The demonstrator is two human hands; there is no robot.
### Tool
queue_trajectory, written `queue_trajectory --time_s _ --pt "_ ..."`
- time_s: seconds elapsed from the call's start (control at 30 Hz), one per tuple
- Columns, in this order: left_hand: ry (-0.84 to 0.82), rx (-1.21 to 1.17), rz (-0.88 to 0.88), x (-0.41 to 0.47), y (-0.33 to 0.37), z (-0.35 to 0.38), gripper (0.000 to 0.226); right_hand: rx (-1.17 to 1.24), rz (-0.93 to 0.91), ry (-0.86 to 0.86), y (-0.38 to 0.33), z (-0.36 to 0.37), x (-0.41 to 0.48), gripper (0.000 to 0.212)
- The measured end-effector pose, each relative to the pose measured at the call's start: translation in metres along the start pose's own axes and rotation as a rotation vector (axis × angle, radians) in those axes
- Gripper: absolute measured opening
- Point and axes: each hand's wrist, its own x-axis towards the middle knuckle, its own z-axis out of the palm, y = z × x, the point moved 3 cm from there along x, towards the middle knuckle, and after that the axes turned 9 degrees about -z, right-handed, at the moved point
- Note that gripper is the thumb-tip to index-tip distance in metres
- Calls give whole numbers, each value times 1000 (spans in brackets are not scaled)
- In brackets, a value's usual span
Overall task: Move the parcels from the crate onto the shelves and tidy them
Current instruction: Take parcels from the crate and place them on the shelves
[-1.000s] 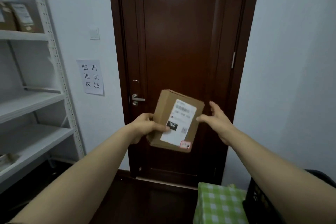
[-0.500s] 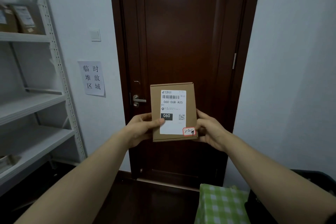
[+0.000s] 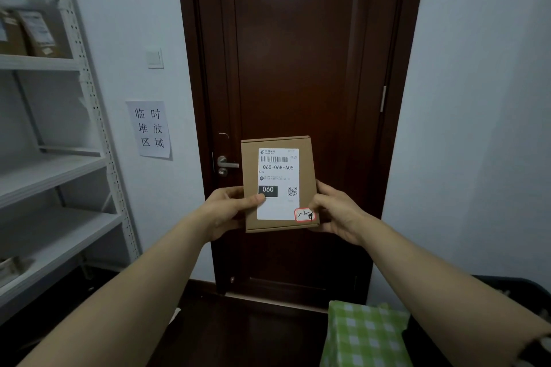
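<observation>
Cardboard, matte brown and stiff-edged, forms the small flat parcel held upright between the hands. The left hand grips its left edge with the thumb on the white shipping label, and the right hand is curled round the lower right corner by a red-bordered sticker. A good placement would keep both grips on the rigid edges (the label looks slicker) and swing it out past the left hand to the white metal shelves; a green-checked parcel and the dark crate sit below the right hand.
</observation>
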Motion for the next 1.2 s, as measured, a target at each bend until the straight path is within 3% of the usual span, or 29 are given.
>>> queue_trajectory --time_s 0.63,1.2 --pt "48 10 13 -17 10 -15 40 25 -11 -29 -5 16 9 43" --pt "246 -1 -6 -56 -1 -79 44 68 24 -162 -1 84 22 32"
